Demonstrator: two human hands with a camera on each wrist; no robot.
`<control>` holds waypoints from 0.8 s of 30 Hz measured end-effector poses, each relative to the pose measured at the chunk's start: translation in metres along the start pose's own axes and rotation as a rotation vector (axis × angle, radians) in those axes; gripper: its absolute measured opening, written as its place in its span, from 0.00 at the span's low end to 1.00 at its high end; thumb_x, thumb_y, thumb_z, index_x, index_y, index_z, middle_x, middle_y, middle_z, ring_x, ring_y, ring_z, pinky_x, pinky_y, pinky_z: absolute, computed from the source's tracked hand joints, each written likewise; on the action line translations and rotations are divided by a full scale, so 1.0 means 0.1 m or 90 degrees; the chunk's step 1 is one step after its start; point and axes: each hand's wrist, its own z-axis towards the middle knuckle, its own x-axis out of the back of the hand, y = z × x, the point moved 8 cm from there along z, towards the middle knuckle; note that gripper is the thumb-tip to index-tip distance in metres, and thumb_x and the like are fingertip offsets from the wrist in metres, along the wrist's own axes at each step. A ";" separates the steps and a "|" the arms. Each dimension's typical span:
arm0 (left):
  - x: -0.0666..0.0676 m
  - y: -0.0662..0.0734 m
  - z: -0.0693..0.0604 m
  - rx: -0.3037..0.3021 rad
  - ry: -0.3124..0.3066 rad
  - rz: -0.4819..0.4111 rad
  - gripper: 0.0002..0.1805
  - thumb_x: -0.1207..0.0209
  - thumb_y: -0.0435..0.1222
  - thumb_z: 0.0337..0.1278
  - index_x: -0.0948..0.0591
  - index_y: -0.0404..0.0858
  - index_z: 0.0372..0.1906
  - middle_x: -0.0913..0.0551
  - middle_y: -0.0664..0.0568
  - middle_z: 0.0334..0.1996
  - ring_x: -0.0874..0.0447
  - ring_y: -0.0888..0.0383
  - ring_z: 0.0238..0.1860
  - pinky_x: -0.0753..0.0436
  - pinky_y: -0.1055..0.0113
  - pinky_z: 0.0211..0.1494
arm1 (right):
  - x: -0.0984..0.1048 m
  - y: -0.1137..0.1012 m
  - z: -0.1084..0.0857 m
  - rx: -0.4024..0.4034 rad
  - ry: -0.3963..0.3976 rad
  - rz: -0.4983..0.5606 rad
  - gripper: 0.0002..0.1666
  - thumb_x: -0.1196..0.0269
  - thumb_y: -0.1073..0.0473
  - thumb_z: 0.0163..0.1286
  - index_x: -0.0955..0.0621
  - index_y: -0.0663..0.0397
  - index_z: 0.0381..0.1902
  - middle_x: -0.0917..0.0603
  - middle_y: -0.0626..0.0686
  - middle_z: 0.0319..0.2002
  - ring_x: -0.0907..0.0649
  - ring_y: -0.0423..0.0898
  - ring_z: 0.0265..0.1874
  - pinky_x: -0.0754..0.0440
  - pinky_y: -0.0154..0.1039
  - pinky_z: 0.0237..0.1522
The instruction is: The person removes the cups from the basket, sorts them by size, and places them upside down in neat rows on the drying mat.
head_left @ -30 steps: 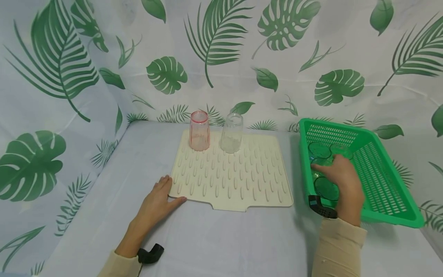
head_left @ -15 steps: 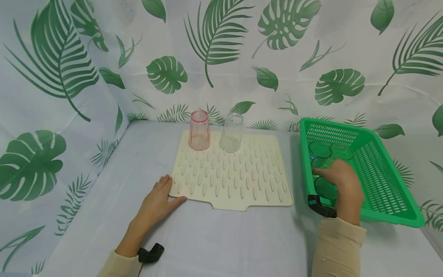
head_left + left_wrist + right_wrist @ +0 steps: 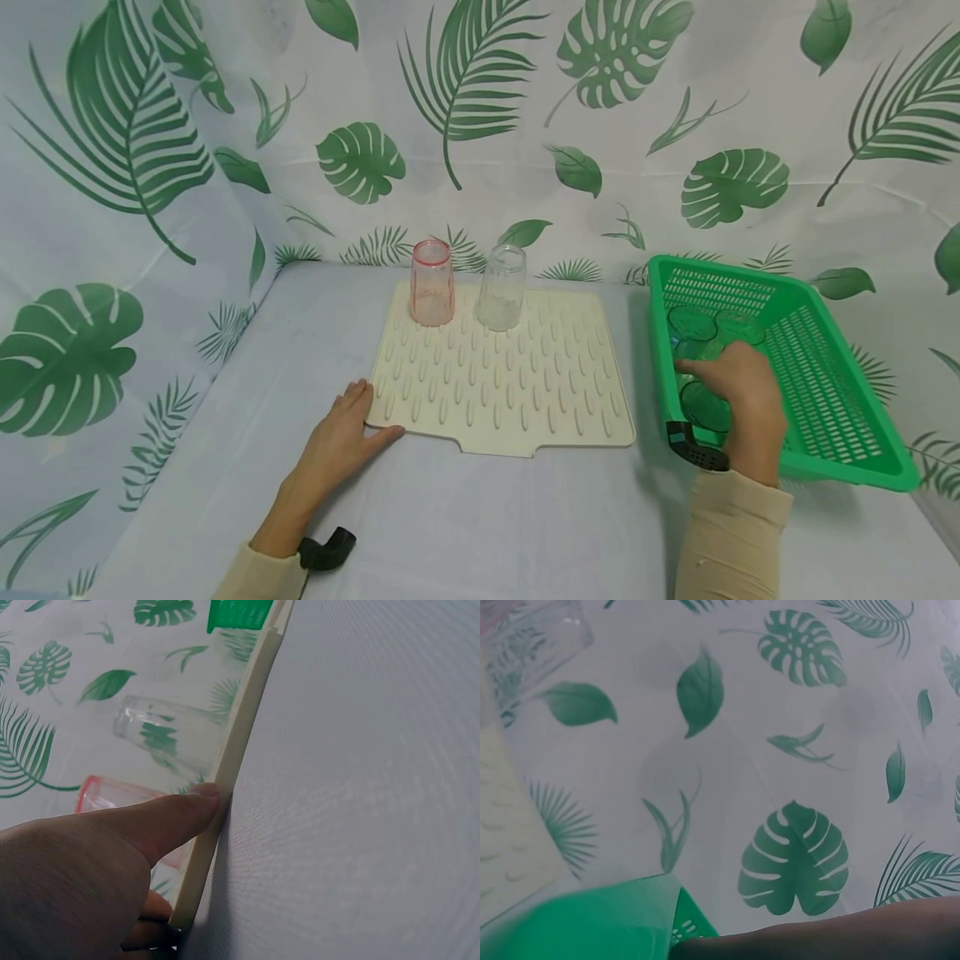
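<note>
My left hand [image 3: 339,442] rests at the near left corner of a cream drying mat [image 3: 495,383] with raised ridges. In the left wrist view its thumb [image 3: 184,814] lies on the mat's edge. On the back of the mat stand a pink-tinted glass [image 3: 432,287] and a clear glass [image 3: 502,292], both upright. My right hand [image 3: 738,383] reaches down into a green plastic basket [image 3: 832,392], among several glasses such as the far-left one [image 3: 692,323]. Its thumb points left toward the basket wall; the other fingers are hidden, so its hold on a glass cannot be made out.
The basket's raised rim surrounds the right hand. A white cloth [image 3: 480,525] covers the table, and a leaf-printed sheet [image 3: 480,125] hangs behind and at the left. Each wrist wears a black strap device.
My right hand has shifted slightly toward me inside the basket, then stayed nearly still. The left hand, the mat and the two glasses on it have not moved.
</note>
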 end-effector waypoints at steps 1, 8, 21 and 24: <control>0.00 0.00 0.00 0.000 0.000 0.000 0.50 0.35 0.55 0.59 0.38 0.24 0.73 0.40 0.30 0.75 0.45 0.35 0.78 0.40 0.40 0.78 | 0.01 -0.01 0.00 0.002 0.008 0.001 0.38 0.39 0.36 0.66 0.23 0.73 0.35 0.19 0.65 0.31 0.21 0.55 0.29 0.22 0.42 0.24; 0.00 0.00 0.00 -0.005 0.001 0.001 0.50 0.35 0.55 0.59 0.39 0.23 0.73 0.40 0.30 0.75 0.45 0.35 0.77 0.40 0.40 0.78 | 0.13 -0.04 -0.03 -0.006 0.081 0.034 0.49 0.40 0.37 0.67 0.30 0.85 0.56 0.25 0.81 0.50 0.22 0.69 0.45 0.17 0.58 0.35; 0.00 -0.01 0.00 -0.002 -0.001 -0.004 0.51 0.35 0.55 0.60 0.39 0.24 0.73 0.41 0.30 0.75 0.46 0.34 0.77 0.39 0.39 0.77 | 0.32 -0.12 -0.13 -0.003 0.165 0.139 0.58 0.43 0.39 0.71 0.55 0.76 0.76 0.44 0.80 0.71 0.39 0.76 0.68 0.32 0.72 0.61; -0.01 -0.01 0.00 -0.003 -0.001 -0.004 0.51 0.35 0.55 0.60 0.39 0.24 0.73 0.41 0.30 0.75 0.46 0.35 0.78 0.39 0.39 0.77 | 0.35 -0.14 -0.17 0.005 0.184 0.172 0.57 0.43 0.40 0.71 0.55 0.72 0.78 0.43 0.78 0.71 0.37 0.74 0.66 0.31 0.71 0.59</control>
